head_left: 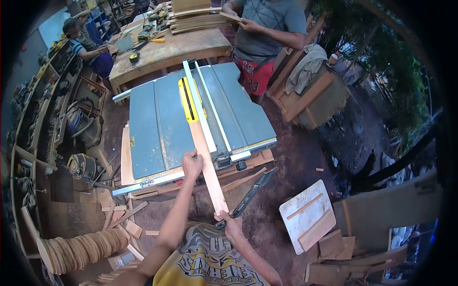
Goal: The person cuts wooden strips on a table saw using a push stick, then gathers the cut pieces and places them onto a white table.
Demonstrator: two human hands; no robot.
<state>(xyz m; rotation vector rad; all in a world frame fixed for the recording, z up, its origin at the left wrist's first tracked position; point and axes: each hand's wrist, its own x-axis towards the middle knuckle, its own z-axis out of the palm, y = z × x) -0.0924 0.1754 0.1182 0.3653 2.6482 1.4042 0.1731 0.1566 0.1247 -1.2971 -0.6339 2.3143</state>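
Note:
A long, narrow wooden board (203,150) lies along the fence (205,109) of a table saw (148,124), its far end at the yellow blade insert (192,114). My left hand (192,164), fingers curled, presses at the board's left edge near the front of the saw. At the near end, which overhangs toward my body, my right hand (230,225) grips the board. A long black push stick (250,193) slants up and right from beneath that hand; whether the hand also holds it I cannot tell.
Beyond the saw, a person holds a piece of wood beside a workbench (167,52) with stacked boards (193,24) and a tape measure (134,58). Another person is at far left. A white panel (305,209) with wood strips lies right; stacked curved wooden pieces (86,248) lie left.

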